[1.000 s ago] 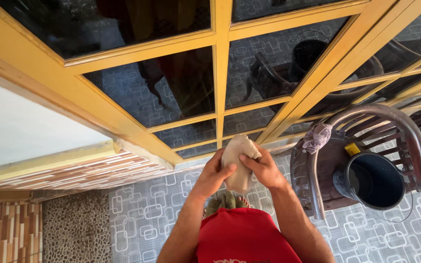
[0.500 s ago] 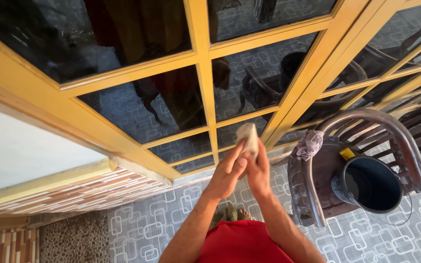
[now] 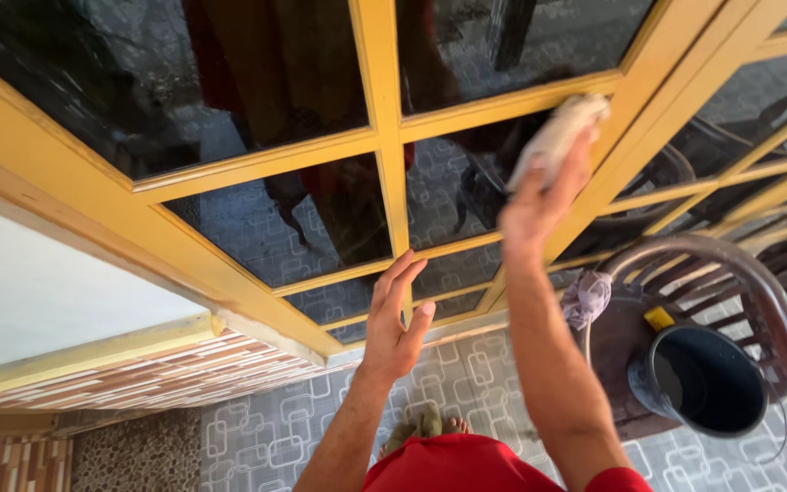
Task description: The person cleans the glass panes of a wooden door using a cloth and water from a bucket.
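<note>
My right hand (image 3: pixel 539 196) is raised against a dark glass pane (image 3: pixel 494 173) of the yellow-framed window (image 3: pixel 380 137) and presses a pale cloth (image 3: pixel 557 132) onto the glass near the pane's top right corner. My left hand (image 3: pixel 395 319) hangs lower with fingers spread and holds nothing, in front of the vertical yellow bar near the bottom panes. A red shirt (image 3: pixel 466 466) shows at the bottom edge.
A dark wooden chair (image 3: pixel 758 292) stands at the right with a black bucket (image 3: pixel 703 381) on its seat, a yellow item (image 3: pixel 659 317) beside it and a purple rag (image 3: pixel 587 298) on the armrest. Patterned grey floor tiles (image 3: pixel 266 428) lie below; striped wall tiles (image 3: pixel 138 369) at left.
Both hands held the cloth together low in front of me. Now my right hand has lifted it up to the glass, and my left hand has let go and opened.
</note>
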